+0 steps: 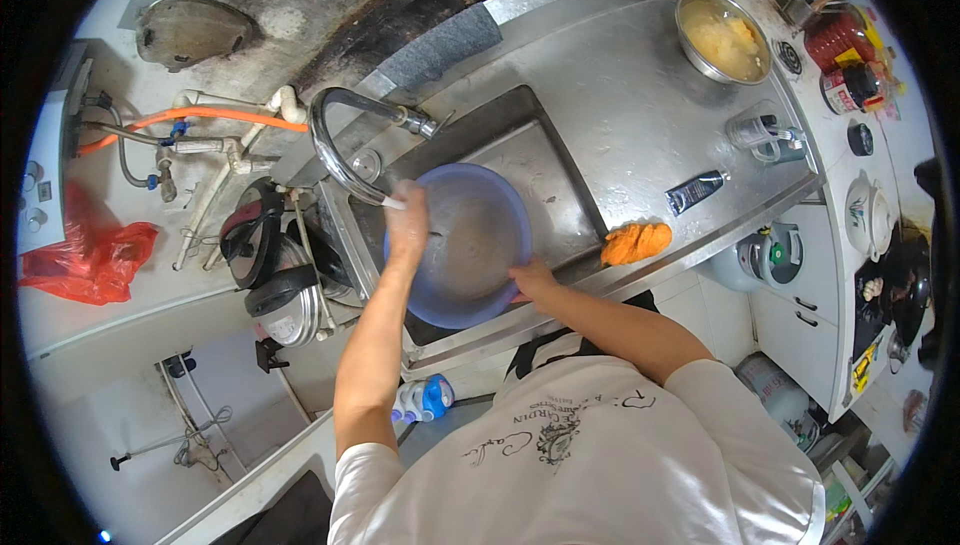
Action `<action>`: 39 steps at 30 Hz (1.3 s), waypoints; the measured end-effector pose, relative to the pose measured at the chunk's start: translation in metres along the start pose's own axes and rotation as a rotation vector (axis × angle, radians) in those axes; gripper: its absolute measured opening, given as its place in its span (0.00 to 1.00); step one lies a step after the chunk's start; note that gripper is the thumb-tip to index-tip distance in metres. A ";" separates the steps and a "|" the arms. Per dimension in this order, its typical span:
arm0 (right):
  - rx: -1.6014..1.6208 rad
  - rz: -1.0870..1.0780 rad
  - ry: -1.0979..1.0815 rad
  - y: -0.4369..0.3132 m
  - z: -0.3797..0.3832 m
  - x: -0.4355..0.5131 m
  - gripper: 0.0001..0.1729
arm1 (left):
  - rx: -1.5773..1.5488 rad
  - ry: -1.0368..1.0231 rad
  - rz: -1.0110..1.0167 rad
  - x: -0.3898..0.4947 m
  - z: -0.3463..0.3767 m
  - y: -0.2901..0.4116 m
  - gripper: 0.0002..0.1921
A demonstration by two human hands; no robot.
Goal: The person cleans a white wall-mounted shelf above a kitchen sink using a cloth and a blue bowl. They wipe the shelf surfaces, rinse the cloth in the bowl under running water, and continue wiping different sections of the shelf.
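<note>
A blue plastic basin [523, 226] sits in the stainless steel sink [566, 192], with cloudy brownish water inside. My right hand [534, 280] grips the basin's rim on the side toward my body. Above the basin's left part, my left hand [409, 226] is beside the white tip of the curved chrome faucet [330, 147]. Its fingers are blurred, so whether they hold the spout cannot be made out. A bit of something pinkish-red [519, 297] shows under my right hand; most of it is hidden.
An orange cloth [636, 243] lies at the sink's right edge, near a dark tube [694, 192]. Farther right are glass cups [752, 131] and a metal bowl [724, 39] with yellowish contents in liquid. Pots [281, 297] stand left of the sink. A blue-capped bottle [435, 397] is below.
</note>
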State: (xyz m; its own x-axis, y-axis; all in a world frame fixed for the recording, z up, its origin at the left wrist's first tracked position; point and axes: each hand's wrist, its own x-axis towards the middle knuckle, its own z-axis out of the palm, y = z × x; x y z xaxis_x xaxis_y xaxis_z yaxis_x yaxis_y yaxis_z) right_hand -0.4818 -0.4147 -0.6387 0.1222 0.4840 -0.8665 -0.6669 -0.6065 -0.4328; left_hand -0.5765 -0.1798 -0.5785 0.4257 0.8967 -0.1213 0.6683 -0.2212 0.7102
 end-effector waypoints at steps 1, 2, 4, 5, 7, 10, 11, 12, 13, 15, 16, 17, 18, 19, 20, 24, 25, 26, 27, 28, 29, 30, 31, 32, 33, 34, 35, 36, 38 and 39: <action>-0.008 -0.023 -0.031 -0.007 -0.003 -0.004 0.31 | 0.025 -0.065 0.002 0.001 0.007 -0.012 0.12; -0.027 -0.042 -0.048 -0.012 -0.006 -0.009 0.31 | 0.026 -0.137 -0.016 0.003 0.016 -0.025 0.13; -0.068 -0.082 -0.074 -0.022 -0.012 -0.016 0.30 | 0.117 -0.171 0.047 0.005 0.031 -0.055 0.15; -0.088 -0.098 -0.084 -0.024 -0.015 -0.020 0.30 | 0.231 -0.163 0.108 0.005 0.037 -0.070 0.16; -0.083 -0.120 -0.093 -0.022 -0.017 -0.024 0.30 | 0.361 -0.172 0.120 0.000 0.048 -0.092 0.18; -0.077 -0.155 -0.117 -0.012 -0.016 -0.025 0.29 | 0.359 -0.206 0.028 -0.023 0.083 -0.086 0.21; -0.120 -0.184 -0.138 -0.011 -0.016 -0.024 0.29 | 0.340 -0.186 0.019 -0.034 0.101 -0.073 0.21; -0.166 -0.149 -0.124 -0.010 -0.018 -0.022 0.29 | 0.277 -0.038 0.249 -0.048 0.118 -0.058 0.19; -0.146 -0.180 -0.115 -0.013 -0.021 -0.019 0.28 | 0.226 -0.145 0.241 -0.060 0.129 -0.044 0.17; -0.109 -0.168 -0.045 -0.021 -0.032 -0.014 0.27 | 0.226 -0.387 0.468 -0.091 0.123 -0.035 0.07; -0.107 -0.229 0.056 -0.026 -0.036 -0.011 0.28 | 0.243 -0.571 0.391 -0.102 0.112 -0.036 0.10; -0.123 -0.214 0.082 -0.031 -0.044 -0.010 0.29 | 0.382 -0.737 0.387 -0.105 0.095 -0.044 0.14; -0.145 -0.211 0.057 -0.034 -0.048 -0.010 0.31 | 0.522 -0.757 0.315 -0.104 0.074 -0.055 0.20; -0.194 -0.225 0.116 -0.036 -0.050 -0.011 0.32 | 0.795 -0.820 0.348 -0.095 0.050 -0.070 0.22; -0.262 -0.220 0.052 -0.036 -0.050 -0.013 0.32 | 0.987 -0.887 0.150 -0.077 0.038 -0.079 0.23; -0.219 -0.207 -0.027 -0.028 -0.029 -0.024 0.30 | 0.596 -0.354 -0.101 -0.012 0.053 -0.077 0.24; -0.214 -0.219 -0.040 -0.028 -0.024 -0.027 0.30 | 0.459 -0.259 -0.120 -0.005 0.070 -0.068 0.25; -0.197 -0.224 -0.069 -0.032 -0.021 -0.027 0.30 | 0.523 -0.106 0.107 -0.006 0.094 -0.055 0.24; -0.219 -0.242 -0.051 -0.038 -0.020 -0.027 0.30 | 0.579 0.058 0.289 -0.013 0.115 -0.043 0.23; -0.231 -0.250 -0.045 -0.045 -0.023 -0.025 0.30 | 0.445 -0.097 0.395 -0.024 0.126 -0.038 0.22; -0.232 -0.240 -0.030 -0.052 -0.029 -0.023 0.30 | 0.252 -0.242 0.545 -0.036 0.133 -0.034 0.20; -0.253 -0.263 0.014 -0.057 -0.035 -0.020 0.29 | 0.288 -0.456 0.524 -0.053 0.129 -0.039 0.19; -0.258 -0.276 0.071 -0.061 -0.043 -0.017 0.28 | 0.221 -0.613 0.614 -0.068 0.124 -0.045 0.18; -0.253 -0.299 0.117 -0.062 -0.050 -0.013 0.27 | 0.354 -0.672 0.583 -0.075 0.111 -0.053 0.18; -0.234 -0.315 0.081 -0.060 -0.055 -0.009 0.27 | 0.513 -0.747 0.549 -0.078 0.097 -0.061 0.19; -0.212 -0.334 0.035 -0.055 -0.058 -0.005 0.27 | 0.359 -0.636 0.455 -0.074 0.088 -0.066 0.19; -0.179 -0.358 0.024 -0.048 -0.059 -0.002 0.27 | 0.275 -0.561 0.315 -0.066 0.079 -0.069 0.20; -0.241 -0.362 -0.006 -0.039 -0.056 0.001 0.28 | 0.193 -0.487 0.177 -0.055 0.075 -0.070 0.20; -0.350 -0.379 0.008 -0.026 -0.047 0.006 0.32 | 0.031 -0.336 -0.090 -0.028 0.081 -0.064 0.21; -0.354 -0.354 -0.007 -0.022 -0.043 0.006 0.31 | 0.051 -0.263 -0.074 -0.016 0.090 -0.059 0.22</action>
State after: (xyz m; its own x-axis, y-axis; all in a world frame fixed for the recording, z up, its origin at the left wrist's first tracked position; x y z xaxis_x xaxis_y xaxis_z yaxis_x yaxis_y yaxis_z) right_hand -0.4351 -0.4251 -0.6453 0.2902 0.7027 -0.6496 -0.2946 -0.5802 -0.7593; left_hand -0.5675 -0.2158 -0.6806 0.5142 0.7822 -0.3518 0.7301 -0.1840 0.6581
